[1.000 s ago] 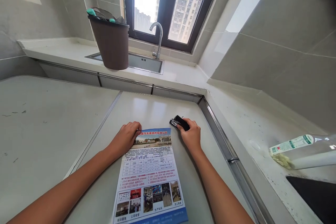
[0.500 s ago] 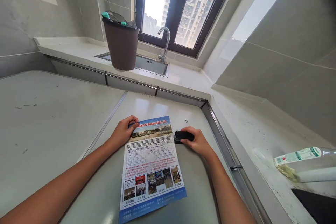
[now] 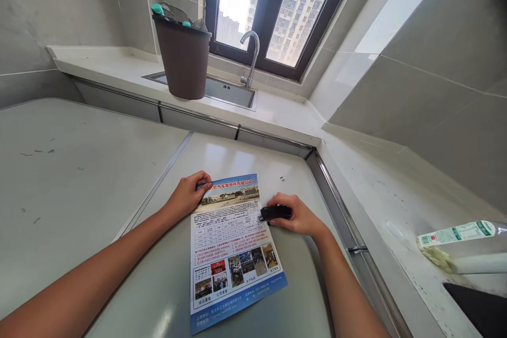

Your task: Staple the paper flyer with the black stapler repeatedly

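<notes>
A printed colour flyer [image 3: 233, 245] with a blue lower edge lies flat on the grey surface [image 3: 99, 179] in front of me. My left hand [image 3: 188, 194] grips its top left corner with curled fingers. My right hand [image 3: 299, 215] is closed around a small black stapler [image 3: 275, 213], whose nose sits at the flyer's right edge, about a third of the way down.
A brown bin [image 3: 184, 55] stands on the rim of a steel sink [image 3: 232, 92] with a tap [image 3: 251, 58] under the window. A plastic-wrapped bottle [image 3: 459, 245] lies on the white counter at right. A metal rail [image 3: 336, 206] runs along the counter's edge.
My right hand has brought the stapler from above the flyer's top right corner down to its right edge. The flyer has turned slightly. My left hand stays on its top left corner.
</notes>
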`<state>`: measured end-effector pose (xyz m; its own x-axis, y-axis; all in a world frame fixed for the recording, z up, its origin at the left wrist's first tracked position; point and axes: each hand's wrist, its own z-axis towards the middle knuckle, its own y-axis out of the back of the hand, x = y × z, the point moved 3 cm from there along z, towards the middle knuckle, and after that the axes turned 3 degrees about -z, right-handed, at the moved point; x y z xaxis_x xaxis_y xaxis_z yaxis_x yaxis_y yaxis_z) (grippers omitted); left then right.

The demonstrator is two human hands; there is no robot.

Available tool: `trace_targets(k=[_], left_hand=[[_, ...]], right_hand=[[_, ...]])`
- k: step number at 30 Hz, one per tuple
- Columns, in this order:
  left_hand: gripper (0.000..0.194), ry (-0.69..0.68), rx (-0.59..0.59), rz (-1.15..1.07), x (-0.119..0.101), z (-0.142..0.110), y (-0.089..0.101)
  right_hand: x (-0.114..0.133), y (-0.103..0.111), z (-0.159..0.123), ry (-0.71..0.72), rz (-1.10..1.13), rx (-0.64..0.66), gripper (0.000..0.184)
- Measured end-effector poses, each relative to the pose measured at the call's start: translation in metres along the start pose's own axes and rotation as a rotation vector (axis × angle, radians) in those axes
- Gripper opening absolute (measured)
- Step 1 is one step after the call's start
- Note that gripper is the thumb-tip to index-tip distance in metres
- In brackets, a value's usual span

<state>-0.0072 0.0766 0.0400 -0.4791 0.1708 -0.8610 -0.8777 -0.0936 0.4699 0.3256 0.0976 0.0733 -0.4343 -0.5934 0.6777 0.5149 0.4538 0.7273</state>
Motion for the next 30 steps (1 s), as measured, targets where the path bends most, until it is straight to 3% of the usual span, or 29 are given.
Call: trace_targets(k=[10, 30], left_hand=[[0.014, -0.003, 0.0, 0.011, 0.0, 0.0, -0.002], [0.013, 0.011, 0.001, 0.009, 0.0, -0.001, -0.002]], right_hand=[[0.022, -0.017, 0.011, 0.177, -0.04, -0.033, 0.035], [0.032, -0.024, 0.012, 0.096, -0.263, 0.03, 0.029]])
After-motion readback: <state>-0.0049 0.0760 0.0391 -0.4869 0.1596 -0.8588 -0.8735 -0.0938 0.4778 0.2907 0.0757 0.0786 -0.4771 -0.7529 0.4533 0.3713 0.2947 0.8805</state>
